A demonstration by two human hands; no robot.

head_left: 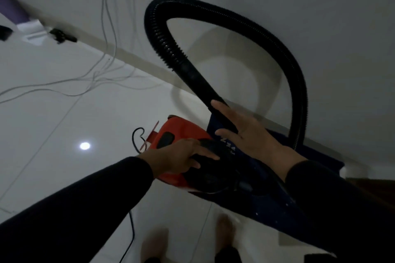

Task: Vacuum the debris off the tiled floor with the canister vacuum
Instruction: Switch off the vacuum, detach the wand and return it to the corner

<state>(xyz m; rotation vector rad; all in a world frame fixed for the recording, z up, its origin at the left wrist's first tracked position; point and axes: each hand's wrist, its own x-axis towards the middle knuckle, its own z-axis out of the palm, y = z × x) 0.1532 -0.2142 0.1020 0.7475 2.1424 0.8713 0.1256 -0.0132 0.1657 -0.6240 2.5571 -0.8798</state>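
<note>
Red/black canister vac (177,134) on white tiled floor (53,113); black ribbed hose (245,19) arcs overhead, prob. attached.

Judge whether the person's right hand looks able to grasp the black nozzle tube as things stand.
Probably yes. The right hand is open with its fingers spread beside the nozzle tube, and nothing lies between them. The left hand is down on the red vacuum body, clear of the way.

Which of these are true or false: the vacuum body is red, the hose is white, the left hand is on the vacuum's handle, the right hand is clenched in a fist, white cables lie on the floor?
1. The vacuum body is red: true.
2. The hose is white: false, it is black.
3. The left hand is on the vacuum's handle: true.
4. The right hand is a fist: false, its fingers are spread against the hose's rigid end.
5. White cables lie on the floor: true.
</note>
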